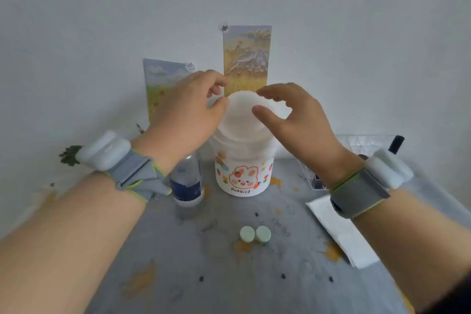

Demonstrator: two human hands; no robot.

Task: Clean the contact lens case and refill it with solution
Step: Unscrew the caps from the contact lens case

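The contact lens case lies on the table near me, its two round caps side by side, one pale green and one white. A clear solution bottle with a blue label stands at the left, partly behind my left wrist. Both hands are raised over a white bin printed with a rabbit. My left hand pinches the left edge of its round white lid. My right hand hovers with relaxed fingers, its thumb against the lid's face.
A folded white tissue lies at the right under my right forearm. A clear plastic organiser and a black-capped item stand at the back right. Two picture cards hang on the wall. A small green plant sits far left.
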